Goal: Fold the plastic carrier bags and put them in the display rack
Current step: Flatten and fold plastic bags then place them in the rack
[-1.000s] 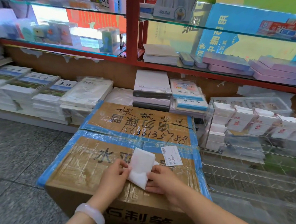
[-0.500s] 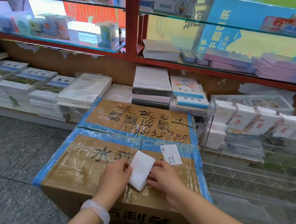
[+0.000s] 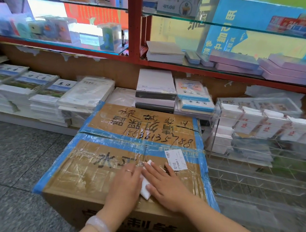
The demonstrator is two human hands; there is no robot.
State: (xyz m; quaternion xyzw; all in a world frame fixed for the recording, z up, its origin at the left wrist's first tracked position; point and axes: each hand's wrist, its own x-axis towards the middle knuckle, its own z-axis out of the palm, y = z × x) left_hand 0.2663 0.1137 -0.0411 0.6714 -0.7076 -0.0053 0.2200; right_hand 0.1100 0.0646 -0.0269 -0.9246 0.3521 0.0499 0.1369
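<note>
Both hands lie flat with fingers spread, pressing a folded white bag [image 3: 145, 187] onto the top of a taped cardboard box [image 3: 94, 169] — the left hand [image 3: 126, 182] on its left edge, the right hand [image 3: 163, 182] covering most of it. Only a strip shows between the palms. The clear rack [image 3: 256, 134] stands well to the right of the hands. Thin plastic springs back — lifting the palms too soon could let the folds open, and the glossy tape beneath may let it slide.

Handwritten across the far flap of the taped cardboard box [image 3: 140, 126]: 15536135788. On its white sticker [image 3: 176, 159], 0750889-1. A booklet [image 3: 62, 87] in the left stacks reads 英语; blue-edged booklets [image 3: 195, 99], 生字本.
</note>
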